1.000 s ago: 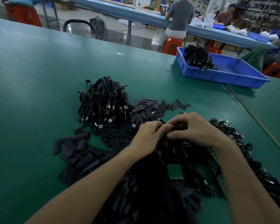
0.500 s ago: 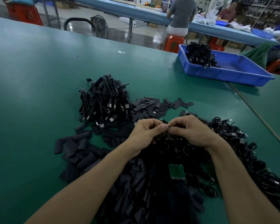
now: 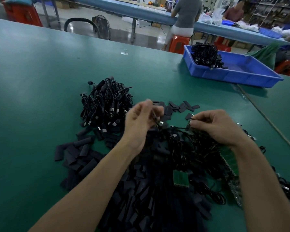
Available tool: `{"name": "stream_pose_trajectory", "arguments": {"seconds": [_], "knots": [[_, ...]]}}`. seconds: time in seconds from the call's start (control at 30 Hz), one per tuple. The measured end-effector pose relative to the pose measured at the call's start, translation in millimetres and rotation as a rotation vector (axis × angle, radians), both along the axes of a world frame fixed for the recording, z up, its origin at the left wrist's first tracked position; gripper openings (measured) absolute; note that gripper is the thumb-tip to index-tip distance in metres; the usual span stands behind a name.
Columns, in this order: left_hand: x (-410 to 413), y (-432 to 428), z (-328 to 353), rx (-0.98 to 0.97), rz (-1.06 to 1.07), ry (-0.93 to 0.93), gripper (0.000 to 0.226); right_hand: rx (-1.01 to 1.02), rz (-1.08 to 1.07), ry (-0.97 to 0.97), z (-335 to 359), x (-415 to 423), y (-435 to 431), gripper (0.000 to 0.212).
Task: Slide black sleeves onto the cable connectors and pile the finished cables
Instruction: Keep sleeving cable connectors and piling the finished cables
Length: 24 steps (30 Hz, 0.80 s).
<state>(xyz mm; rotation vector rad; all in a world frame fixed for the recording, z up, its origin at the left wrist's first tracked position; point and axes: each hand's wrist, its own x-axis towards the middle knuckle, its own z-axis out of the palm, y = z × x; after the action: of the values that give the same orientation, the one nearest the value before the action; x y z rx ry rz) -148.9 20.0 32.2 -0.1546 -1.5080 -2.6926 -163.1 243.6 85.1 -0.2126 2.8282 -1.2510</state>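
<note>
Head view: the left hand (blurred) pinches a cable near its silver connector; the right hand pinches what seems its far end; the cable runs across between them; the pile sits just beyond the left hand, the nearer one; sleeves lie left of that wrist.

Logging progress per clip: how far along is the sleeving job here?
Seemingly done: a cable heap at back left. In hand: the left hand and right hand grip one cable stretched between them. Left: the tangled cables under the right wrist and many loose sleeves nearby.
</note>
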Motion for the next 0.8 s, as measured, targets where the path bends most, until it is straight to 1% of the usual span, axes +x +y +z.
{"name": "stream_pose_trajectory", "arguments": {"seconds": [0.07,0.13,0.17,0.2,0.27,0.33,0.43,0.53,0.6,0.67,0.7,0.73,0.77,0.8], "knots": [[-2,-9,8,0.154,0.052,0.001,0.026,0.098,-0.081,0.079,4,0,1,0.008],[-3,-19,15,0.199,0.13,0.0,0.022,0.221,-0.133,0.114,9,1,0,0.007],[-4,-24,16,0.195,0.177,-0.002,0.021,0.289,-0.114,0.083,12,2,-2,0.01],[-5,-29,18,0.174,0.219,0.006,0.02,0.352,-0.064,0.012,16,4,-4,0.014],[-5,-40,19,0.069,0.296,0.054,0.019,0.429,0.041,-0.17,21,7,-13,0.019],[-5,-49,23,-0.049,0.371,0.11,0.02,0.539,0.1,-0.272,22,10,-23,0.019],[-7,-69,32,-0.083,0.496,0.165,0.022,0.692,0.071,-0.312,16,9,-33,0.021],[-12,-93,37,-0.12,0.591,0.225,0.021,0.741,0.024,-0.311,11,8,-36,0.018],[-15,-99,35,-0.174,0.547,0.2,0.021,0.699,0.129,-0.356,13,8,-41,0.015],[-18,-96,28,-0.208,0.434,0.135,0.034,0.582,0.266,-0.468,18,12,-52,0.038],[-19,-93,24,-0.251,0.363,0.113,0.041,0.513,0.29,-0.527,19,13,-57,0.047],[-18,-90,19,-0.321,0.292,0.11,0.045,0.471,0.288,-0.55,17,11,-62,0.048],[-17,-86,14,-0.403,0.222,0.123,0.047,0.456,0.264,-0.521,12,7,-65,0.043],[-15,-82,11,-0.476,0.154,0.147,0.048,0.479,0.214,-0.424,5,2,-68,0.034]]}}
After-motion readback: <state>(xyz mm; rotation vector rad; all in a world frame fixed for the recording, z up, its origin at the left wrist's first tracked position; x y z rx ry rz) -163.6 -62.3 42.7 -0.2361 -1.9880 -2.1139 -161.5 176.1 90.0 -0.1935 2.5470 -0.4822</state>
